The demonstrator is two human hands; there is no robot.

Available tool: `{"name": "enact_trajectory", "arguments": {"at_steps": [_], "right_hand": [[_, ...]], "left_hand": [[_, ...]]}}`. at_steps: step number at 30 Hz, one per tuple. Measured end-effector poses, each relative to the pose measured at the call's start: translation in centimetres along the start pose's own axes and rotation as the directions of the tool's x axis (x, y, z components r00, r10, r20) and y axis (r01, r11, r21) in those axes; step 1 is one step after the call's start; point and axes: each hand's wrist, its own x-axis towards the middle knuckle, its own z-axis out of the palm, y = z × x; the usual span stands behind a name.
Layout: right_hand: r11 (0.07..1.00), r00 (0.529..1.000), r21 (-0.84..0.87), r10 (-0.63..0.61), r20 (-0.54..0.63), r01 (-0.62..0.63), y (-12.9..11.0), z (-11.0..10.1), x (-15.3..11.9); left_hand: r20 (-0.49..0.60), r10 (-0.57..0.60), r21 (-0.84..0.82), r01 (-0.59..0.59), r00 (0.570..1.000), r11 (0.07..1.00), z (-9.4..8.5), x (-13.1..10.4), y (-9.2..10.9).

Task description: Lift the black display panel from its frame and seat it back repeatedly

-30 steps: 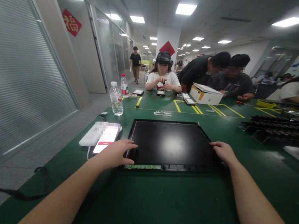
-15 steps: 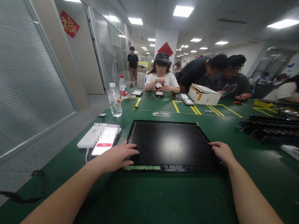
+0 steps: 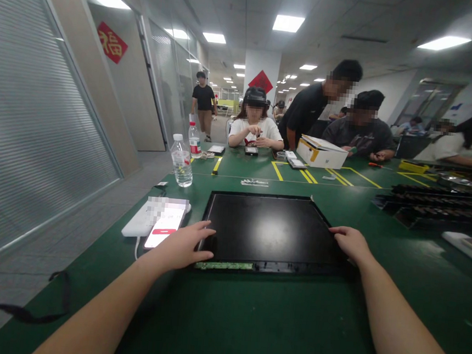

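A black flat display panel lies face up on the green table, light glaring off its screen. Along its near edge, at the left, a green circuit strip is exposed. My left hand is at the panel's left edge, fingers spread and reaching over the border and screen corner. On the opposite side, my right hand grips the right edge, its fingertips on the rim and the other fingers partly hidden.
Left of the panel are a lit phone, a white device with a cable, and a water bottle. Small white strips lie beyond. Black frames are stacked at right. A white box and co-workers are across the table.
My left fingers have spread wider and shifted slightly at the panel's edge. My right hand and the panel hold still. Across the table, a leaning person has straightened somewhat; another walks closer in the aisle.
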Motion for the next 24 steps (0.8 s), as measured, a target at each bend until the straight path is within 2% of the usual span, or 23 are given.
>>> {"name": "enact_trajectory", "arguments": {"at_steps": [5, 9, 14, 19, 24], "right_hand": [[0.994, 0.997, -0.075, -0.078, -0.023, 0.076, 0.1, 0.0, 0.1], [0.994, 0.996, -0.069, -0.084, -0.016, 0.083, 0.1, 0.2, 0.2], [0.997, 0.997, -0.026, -0.073, 0.005, 0.073, 0.0, 0.3, 0.2], [0.994, 0.999, 0.110, 0.017, 0.041, -0.022, -0.1, 0.2, 0.2], [0.973, 0.999, 0.225, 0.031, 0.041, -0.039, 0.0, 0.1, 0.2]], "left_hand": [[-0.110, -0.098, 0.069, 0.106, 0.989, 0.992, 0.3, 0.5, 0.1], [-0.184, -0.137, 0.121, 0.161, 0.973, 0.980, 0.5, 1.0, 0.1], [-0.154, -0.141, 0.085, 0.156, 0.978, 0.984, 1.0, 1.2, 0.1], [-0.130, -0.173, 0.060, 0.182, 0.976, 0.981, 1.1, 1.2, 0.6], [-0.119, -0.166, 0.048, 0.173, 0.979, 0.984, 0.8, 1.3, 0.8]]}}
